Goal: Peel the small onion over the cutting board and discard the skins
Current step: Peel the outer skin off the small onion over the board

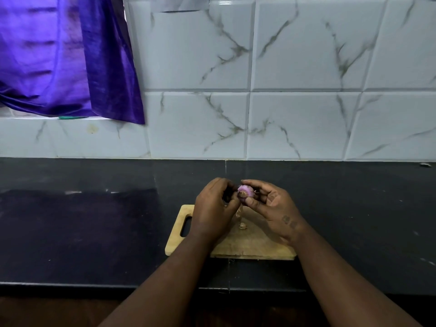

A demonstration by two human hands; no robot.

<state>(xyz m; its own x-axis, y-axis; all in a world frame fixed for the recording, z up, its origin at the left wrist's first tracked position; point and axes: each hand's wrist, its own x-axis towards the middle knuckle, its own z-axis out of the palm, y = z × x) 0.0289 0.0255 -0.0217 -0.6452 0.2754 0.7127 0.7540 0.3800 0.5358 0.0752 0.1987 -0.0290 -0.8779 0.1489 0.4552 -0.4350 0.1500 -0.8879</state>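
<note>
**Small onion held over the board**

Both hands are meeting above the far edge of the wooden cutting board (247,246), which is lying on the dark worktop (94,220). The right hand (271,206) is pinching the small purple onion (245,191) in its grip, thumb below and fingers over the top. The left hand (213,208) is closing its grip on the onion's left side. A scrap of skin (242,226) is lying on the board beneath them
</note>
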